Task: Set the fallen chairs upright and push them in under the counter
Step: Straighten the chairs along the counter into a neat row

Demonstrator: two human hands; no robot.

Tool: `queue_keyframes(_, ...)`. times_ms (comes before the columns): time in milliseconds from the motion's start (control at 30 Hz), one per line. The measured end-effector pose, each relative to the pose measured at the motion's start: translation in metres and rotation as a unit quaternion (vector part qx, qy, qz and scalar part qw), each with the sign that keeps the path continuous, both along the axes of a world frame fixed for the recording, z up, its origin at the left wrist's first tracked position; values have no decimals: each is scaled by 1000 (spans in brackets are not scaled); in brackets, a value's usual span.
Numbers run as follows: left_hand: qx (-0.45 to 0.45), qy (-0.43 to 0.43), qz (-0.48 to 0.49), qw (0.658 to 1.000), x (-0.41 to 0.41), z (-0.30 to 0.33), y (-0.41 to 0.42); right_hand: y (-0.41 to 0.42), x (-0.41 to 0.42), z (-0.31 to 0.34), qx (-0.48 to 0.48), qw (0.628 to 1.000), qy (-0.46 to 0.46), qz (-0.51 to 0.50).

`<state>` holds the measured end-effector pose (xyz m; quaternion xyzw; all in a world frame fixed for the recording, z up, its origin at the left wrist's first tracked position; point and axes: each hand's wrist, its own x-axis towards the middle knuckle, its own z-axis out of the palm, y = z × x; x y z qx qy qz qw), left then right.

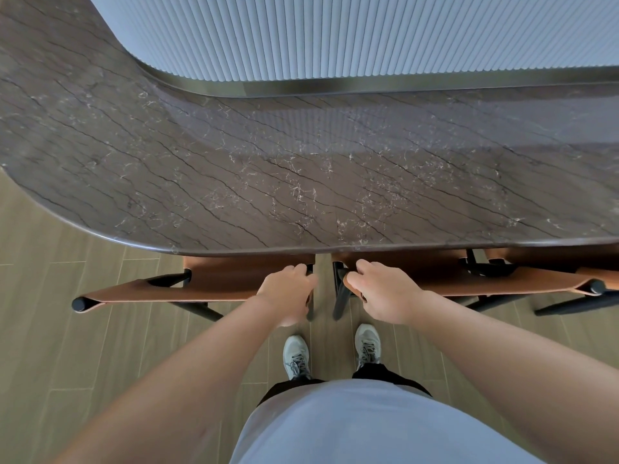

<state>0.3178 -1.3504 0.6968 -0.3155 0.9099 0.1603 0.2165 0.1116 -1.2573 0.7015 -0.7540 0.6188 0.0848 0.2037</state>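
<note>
Two chairs with tan leather backs and black frames stand upright side by side, their seats tucked under the dark marble counter [301, 169]. My left hand [288, 289] grips the right end of the left chair [187, 289] backrest. My right hand [382, 289] is closed on the left end of the right chair [485, 279] backrest. A narrow gap separates the two chairs between my hands. Most of each seat is hidden below the counter top.
A third chair's tan edge [502, 254] shows at the far right under the counter. A ribbed pale wall panel [335, 35] rises behind the counter. My feet in grey shoes [296, 356] stand on the wood-plank floor [67, 329] just behind the chairs.
</note>
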Motion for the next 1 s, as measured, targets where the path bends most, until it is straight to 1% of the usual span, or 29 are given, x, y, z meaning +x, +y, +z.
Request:
queue_keyframes(67,75,19,49,996,-8,4,-2,0,1,1,7,1000,-18,-19)
queue_keyframes(100,115,47,85,989,-13,7,-2,-1,1,3,14,999,-33,-36)
queue_keyframes(167,167,125,153,966,-25,15,0,-4,-2,7,33,992,-81,-90)
queue_keyframes(200,186,172,187,949,-31,19,2,-5,-4,10,43,985,-113,-122)
queue_keyframes(233,207,220,228,926,-37,23,5,-6,-7,13,51,976,-144,-154)
queue_keyframes(267,231,263,275,895,-43,27,7,-6,-10,16,55,966,-175,-185)
queue_keyframes(333,276,330,373,822,-53,33,11,-5,-19,21,50,938,-232,-252)
queue_keyframes(367,301,354,417,781,-57,35,13,-3,-24,23,42,919,-261,-294)
queue_keyframes(400,327,371,458,739,-61,37,15,-1,-29,25,31,891,-296,-344)
queue_keyframes(433,353,383,492,698,-65,39,18,1,-36,27,23,849,-347,-397)
queue_keyframes(500,397,413,540,617,-74,43,22,5,-49,31,30,728,-471,-497)
queue_keyframes(533,411,426,558,582,-79,45,24,7,-57,35,44,672,-515,-530)
queue_keyframes(567,419,435,573,554,-85,47,26,9,-64,38,55,632,-543,-550)
queue_keyframes(633,433,446,592,513,-98,52,31,13,-78,44,69,583,-579,-566)
queue_keyframes(700,448,457,597,484,-111,56,36,17,-89,50,73,551,-606,-570)
queue_keyframes(767,461,471,589,467,-124,62,40,20,-98,56,74,525,-627,-571)
queue_keyframes(900,471,495,569,458,-142,73,48,30,-112,68,60,487,-659,-570)
queue_keyframes(1000,471,503,555,466,-147,82,52,39,-117,75,45,475,-664,-576)
